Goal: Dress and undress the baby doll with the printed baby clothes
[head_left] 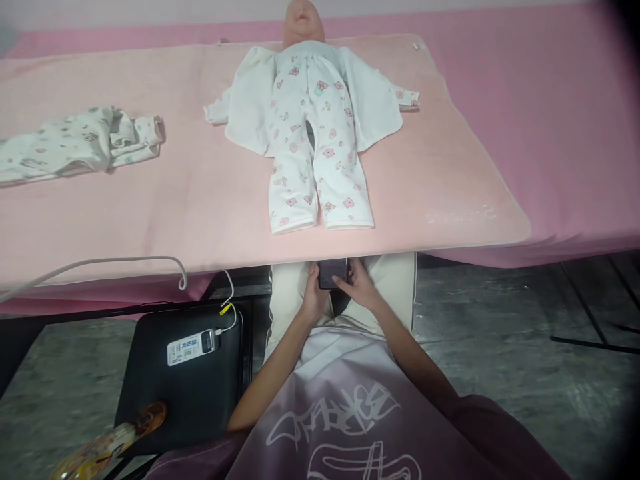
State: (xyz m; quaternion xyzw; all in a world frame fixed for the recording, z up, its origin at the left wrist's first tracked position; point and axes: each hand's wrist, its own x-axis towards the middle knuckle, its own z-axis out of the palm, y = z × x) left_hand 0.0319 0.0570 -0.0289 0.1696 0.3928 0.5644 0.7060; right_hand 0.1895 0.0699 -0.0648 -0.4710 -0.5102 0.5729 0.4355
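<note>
Low over my lap, just below the table edge, both hands hold a dark phone [333, 273]. My left hand [314, 293] is wrapped round its left side. From the right, my right hand [361, 285] grips it, with the thumb over its face. The far end of the phone is hidden by the table edge. On the table ahead lies a baby doll [303, 25]. Spread over it are a white baby top [375, 100] and white patterned baby trousers [325, 140], with the legs pointing towards me.
A pink mat [200, 207] covers much of the pink-draped table. Bunched patterned baby clothes [85, 143] lie at left. A black stool [195, 393] carries a white power bank [193, 347] with a cable [150, 259] running up across the mat. A bottle [100, 447] stands lower left.
</note>
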